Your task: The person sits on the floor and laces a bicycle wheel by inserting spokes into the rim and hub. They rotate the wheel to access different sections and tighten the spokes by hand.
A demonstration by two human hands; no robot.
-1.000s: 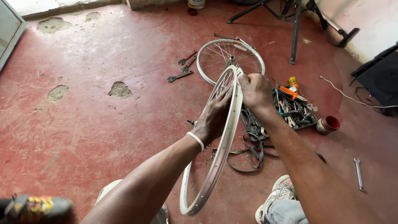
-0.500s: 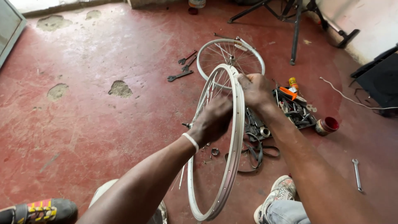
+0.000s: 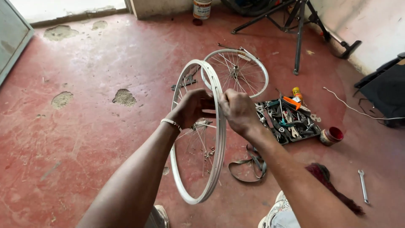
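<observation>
Both hands are on the bare spoked wheel rim (image 3: 219, 139), which is held up off the floor and nearly edge-on to the camera. The left hand (image 3: 190, 107) is curled around the rim from the left side at its upper part, fingers wrapped toward the spokes, with a thin bracelet (image 3: 170, 123) on the wrist. The right hand (image 3: 238, 110) grips the same upper part of the rim from the right, fingers closed over the edge. The two hands sit just beside each other with the rim between them.

On the red concrete floor (image 3: 93, 139) behind the held rim lies a second spoked wheel (image 3: 236, 71), flat and well apart from the hands. To the right of it is an open tool tray (image 3: 287, 120) full of wrenches and bits — an orange-handled tool (image 3: 292, 102) lies at its top edge. A small red tin (image 3: 331, 136) stands just beside the tray. A loop of rim strap (image 3: 249, 169) lies on the floor under the right forearm, and a lone spanner (image 3: 363, 185) lies further right. A black work stand (image 3: 297, 25) is at the top, and the floor shows patches of broken surface on the left.
</observation>
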